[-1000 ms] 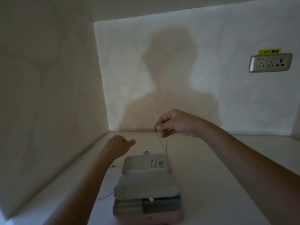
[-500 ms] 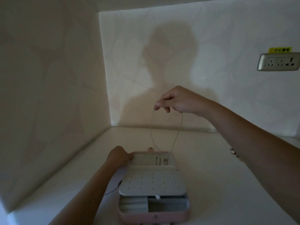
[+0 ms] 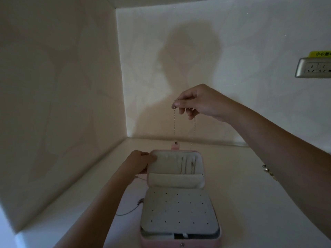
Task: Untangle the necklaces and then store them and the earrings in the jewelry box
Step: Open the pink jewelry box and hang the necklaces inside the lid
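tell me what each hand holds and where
The right hand pinches the necklace at its top, strands hanging; the left hand grips the jewelry box lid by its left edge.

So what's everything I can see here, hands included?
jewelry box: one, pink, open on the table, lid up
earring panel: one, grey, holed, over the box's base
stored chains: about three, silvery, hanging inside the lid
hanging necklace: one, silvery, dangling above the box
loose necklace: one, thin, table, left of box
pearl piece: one, pale, table, far right
wall socket: one, grey, back wall, right
left hand: grips lid's edge
right hand: fingers pinch the hanging necklace
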`<state>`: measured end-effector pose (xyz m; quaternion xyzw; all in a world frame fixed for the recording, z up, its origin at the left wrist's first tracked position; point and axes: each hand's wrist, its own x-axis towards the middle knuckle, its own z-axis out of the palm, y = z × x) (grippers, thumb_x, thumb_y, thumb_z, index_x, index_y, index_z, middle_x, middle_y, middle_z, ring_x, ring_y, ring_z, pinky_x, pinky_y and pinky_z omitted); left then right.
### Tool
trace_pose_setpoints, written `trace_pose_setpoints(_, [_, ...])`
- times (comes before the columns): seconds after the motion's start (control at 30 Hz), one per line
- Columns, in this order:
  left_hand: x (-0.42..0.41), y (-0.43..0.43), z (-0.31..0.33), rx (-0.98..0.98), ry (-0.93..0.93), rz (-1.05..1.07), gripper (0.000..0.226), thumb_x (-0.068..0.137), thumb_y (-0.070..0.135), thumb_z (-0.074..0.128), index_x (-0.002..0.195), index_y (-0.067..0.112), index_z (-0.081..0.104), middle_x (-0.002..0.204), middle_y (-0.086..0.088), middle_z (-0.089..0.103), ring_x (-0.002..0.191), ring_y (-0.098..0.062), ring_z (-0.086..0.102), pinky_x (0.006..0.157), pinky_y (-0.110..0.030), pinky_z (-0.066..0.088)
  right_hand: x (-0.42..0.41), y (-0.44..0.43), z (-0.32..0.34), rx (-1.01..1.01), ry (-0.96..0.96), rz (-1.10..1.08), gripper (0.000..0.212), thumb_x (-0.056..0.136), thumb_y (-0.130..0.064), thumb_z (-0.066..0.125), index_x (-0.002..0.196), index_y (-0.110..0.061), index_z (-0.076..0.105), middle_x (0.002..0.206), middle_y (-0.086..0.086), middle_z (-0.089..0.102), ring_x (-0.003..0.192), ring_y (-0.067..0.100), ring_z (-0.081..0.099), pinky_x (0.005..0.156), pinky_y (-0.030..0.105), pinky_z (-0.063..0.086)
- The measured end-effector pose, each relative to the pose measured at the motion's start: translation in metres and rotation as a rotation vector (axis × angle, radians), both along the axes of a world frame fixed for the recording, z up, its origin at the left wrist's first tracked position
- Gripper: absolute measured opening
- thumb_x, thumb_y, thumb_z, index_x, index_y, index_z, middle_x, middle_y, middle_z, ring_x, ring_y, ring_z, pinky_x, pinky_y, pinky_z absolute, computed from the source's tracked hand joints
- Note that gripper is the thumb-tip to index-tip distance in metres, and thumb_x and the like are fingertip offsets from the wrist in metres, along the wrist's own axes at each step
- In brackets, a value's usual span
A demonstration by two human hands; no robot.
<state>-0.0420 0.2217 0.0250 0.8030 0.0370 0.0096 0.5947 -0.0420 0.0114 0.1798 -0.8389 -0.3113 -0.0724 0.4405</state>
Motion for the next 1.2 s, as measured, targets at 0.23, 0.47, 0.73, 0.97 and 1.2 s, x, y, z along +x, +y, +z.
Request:
trace_pose_setpoints(0.23, [-0.006,0.006,0.002,-0.156,0.061,-0.135,0.033,0.08,0.011,0.073,0.107,-0.006,0.066,0.103,-0.019,0.071,0.099,-0.033,0.068,0.089,-0.037,0.055,-0.003,0.008,-0.002,-0.005,-0.016,0.021,0.02,0.096,-0.02,0.058,0.091,-0.007,0.073,0.068,-0.001,0.063,0.055,0.009,0.05,0.054,0.019,0.047])
trace_pose_setpoints(0.47, [-0.007,0.007,0.002,-0.171,0.018,-0.209,0.032,0.083,0.011,0.069,0.112,-0.001,0.065,0.103,-0.011,0.073,0.097,-0.025,0.07,0.091,-0.036,0.054,-0.003,0.007,-0.009,0.027,0.008,0.035,0.014,0.09,-0.012,0.065,0.101,-0.009,0.074,0.076,0.003,0.066,0.058,0.007,0.056,0.064,0.02,0.055])
trace_pose_setpoints(0.73, [-0.013,0.007,0.005,-0.177,0.003,-0.231,0.032,0.082,0.013,0.07,0.112,0.002,0.066,0.105,-0.009,0.073,0.099,-0.024,0.069,0.096,-0.04,0.051,0.0,-0.001,-0.017,0.149,-0.013,-0.021,0.011,0.09,-0.008,0.064,0.095,-0.005,0.073,0.071,-0.002,0.068,0.054,0.006,0.056,0.058,0.021,0.053])
trace_pose_setpoints(0.97, [-0.014,0.006,0.007,-0.185,-0.004,-0.231,0.031,0.083,0.011,0.069,0.113,0.001,0.066,0.105,-0.01,0.073,0.098,-0.023,0.069,0.09,-0.034,0.054,-0.001,-0.002,-0.022,0.146,0.048,-0.005,0.014,0.091,-0.009,0.063,0.098,-0.001,0.071,0.069,0.004,0.059,0.052,0.008,0.054,0.056,0.021,0.052])
trace_pose_setpoints(1.2, [-0.015,0.007,0.007,-0.184,-0.004,-0.235,0.03,0.083,0.01,0.069,0.112,0.001,0.066,0.105,-0.01,0.073,0.097,-0.023,0.07,0.086,-0.031,0.055,-0.002,0.003,-0.015,0.095,-0.024,-0.04,0.014,0.087,-0.018,0.07,0.097,-0.013,0.076,0.058,-0.006,0.055,0.046,0.006,0.043,0.052,0.016,0.043])
